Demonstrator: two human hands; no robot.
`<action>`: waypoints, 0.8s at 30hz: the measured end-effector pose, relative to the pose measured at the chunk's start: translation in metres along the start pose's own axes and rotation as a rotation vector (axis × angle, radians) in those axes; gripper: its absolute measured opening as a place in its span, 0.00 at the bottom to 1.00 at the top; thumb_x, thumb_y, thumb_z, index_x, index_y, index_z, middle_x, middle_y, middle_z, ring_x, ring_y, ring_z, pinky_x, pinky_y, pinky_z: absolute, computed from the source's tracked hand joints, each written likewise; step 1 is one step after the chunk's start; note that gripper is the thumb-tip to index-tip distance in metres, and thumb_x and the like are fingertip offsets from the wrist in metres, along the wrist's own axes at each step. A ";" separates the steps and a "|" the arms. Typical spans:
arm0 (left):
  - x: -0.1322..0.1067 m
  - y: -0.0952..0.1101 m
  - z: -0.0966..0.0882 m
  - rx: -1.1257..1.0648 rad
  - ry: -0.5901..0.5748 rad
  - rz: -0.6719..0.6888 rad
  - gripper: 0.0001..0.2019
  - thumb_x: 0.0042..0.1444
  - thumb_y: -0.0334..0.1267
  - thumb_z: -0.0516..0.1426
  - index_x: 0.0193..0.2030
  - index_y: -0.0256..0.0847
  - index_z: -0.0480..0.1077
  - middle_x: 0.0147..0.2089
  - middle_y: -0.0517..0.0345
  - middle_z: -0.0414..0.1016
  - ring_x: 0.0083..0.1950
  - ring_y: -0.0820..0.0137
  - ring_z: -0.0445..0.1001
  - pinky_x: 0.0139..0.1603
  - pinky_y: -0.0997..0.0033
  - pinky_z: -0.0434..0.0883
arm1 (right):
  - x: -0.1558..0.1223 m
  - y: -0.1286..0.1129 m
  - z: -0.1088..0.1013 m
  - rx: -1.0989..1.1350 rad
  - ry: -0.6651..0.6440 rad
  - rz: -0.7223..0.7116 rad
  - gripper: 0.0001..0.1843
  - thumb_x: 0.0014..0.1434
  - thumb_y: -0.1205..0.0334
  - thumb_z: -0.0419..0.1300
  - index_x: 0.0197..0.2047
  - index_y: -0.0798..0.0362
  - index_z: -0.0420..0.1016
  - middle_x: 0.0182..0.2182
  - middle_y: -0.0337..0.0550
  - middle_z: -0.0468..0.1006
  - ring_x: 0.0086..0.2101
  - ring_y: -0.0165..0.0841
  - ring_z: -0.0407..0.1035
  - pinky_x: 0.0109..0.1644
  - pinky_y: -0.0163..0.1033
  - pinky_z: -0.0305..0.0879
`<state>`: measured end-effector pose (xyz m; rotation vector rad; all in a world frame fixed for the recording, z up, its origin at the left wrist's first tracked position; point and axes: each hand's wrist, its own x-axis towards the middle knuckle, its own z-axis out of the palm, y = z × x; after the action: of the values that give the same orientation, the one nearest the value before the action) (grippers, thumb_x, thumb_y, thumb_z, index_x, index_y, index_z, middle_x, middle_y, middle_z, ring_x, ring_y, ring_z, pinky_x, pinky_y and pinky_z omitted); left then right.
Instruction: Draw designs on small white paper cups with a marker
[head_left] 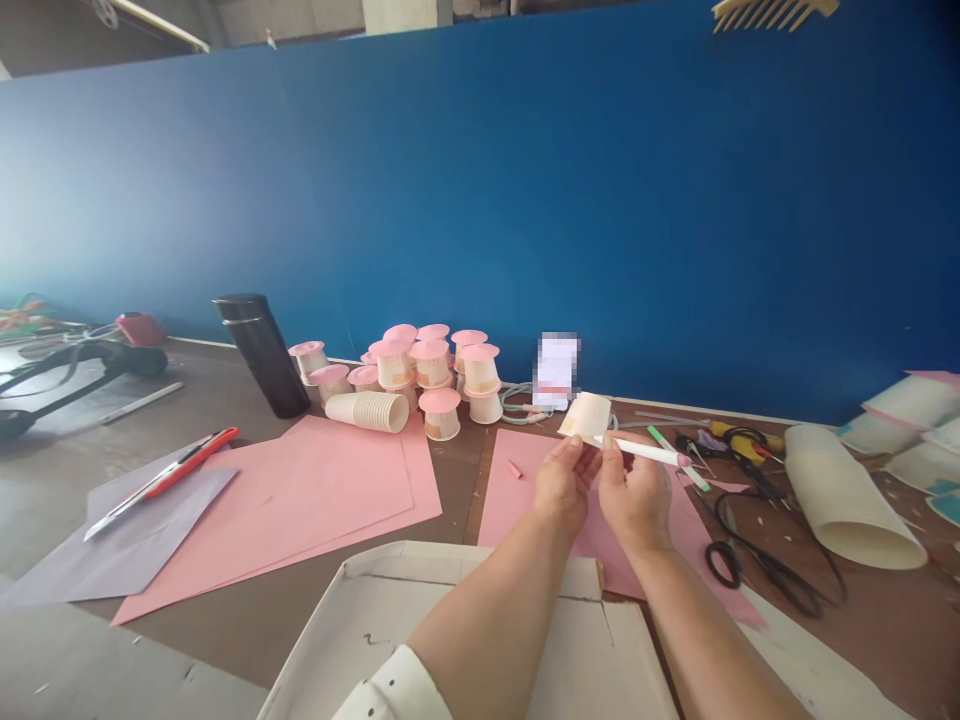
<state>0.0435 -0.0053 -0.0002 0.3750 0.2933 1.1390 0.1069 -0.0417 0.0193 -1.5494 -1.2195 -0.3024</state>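
Note:
An upside-down white paper cup (589, 413) is held up by my left hand (562, 485), whose fingers close on its rim. My right hand (634, 498) grips a white marker pen (651, 452) with a pink end pointing right. The pen's other end meets the side of the cup; its tip is too small to make out. Beneath both hands lies a pink paper sheet (517, 505), with a small pink cap (514, 468) resting on it.
Left of centre stand several cups topped with pink discs (439, 412), beside a nested cup stack (367, 410) and a black flask (264, 355). Scissors (772, 575) and a large cream tube (855, 500) lie right; a red cutter knife (161, 480) lies left. A blue panel (480, 200) rises behind.

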 end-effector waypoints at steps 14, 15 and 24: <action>0.000 0.003 0.002 -0.031 0.106 -0.045 0.07 0.50 0.35 0.59 0.35 0.33 0.73 0.38 0.47 0.76 0.40 0.67 0.76 0.49 0.68 0.70 | 0.000 -0.001 -0.001 0.047 -0.077 0.016 0.17 0.60 0.50 0.50 0.37 0.55 0.71 0.31 0.49 0.76 0.33 0.38 0.71 0.35 0.41 0.66; -0.001 0.004 0.003 -0.045 0.108 -0.056 0.07 0.51 0.35 0.59 0.36 0.33 0.73 0.39 0.46 0.76 0.40 0.67 0.76 0.48 0.68 0.70 | 0.000 -0.001 -0.001 0.056 -0.050 0.022 0.17 0.60 0.50 0.50 0.37 0.55 0.71 0.32 0.50 0.76 0.34 0.38 0.71 0.36 0.41 0.66; 0.001 0.006 0.001 -0.133 0.114 -0.101 0.08 0.52 0.35 0.59 0.37 0.33 0.73 0.38 0.47 0.77 0.38 0.71 0.75 0.45 0.71 0.72 | -0.001 -0.003 -0.004 0.066 0.011 0.043 0.17 0.60 0.51 0.51 0.39 0.55 0.71 0.33 0.50 0.76 0.33 0.36 0.70 0.37 0.40 0.66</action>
<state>0.0394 -0.0026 0.0030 0.1766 0.3305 1.0756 0.1059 -0.0457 0.0213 -1.5132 -1.1752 -0.2400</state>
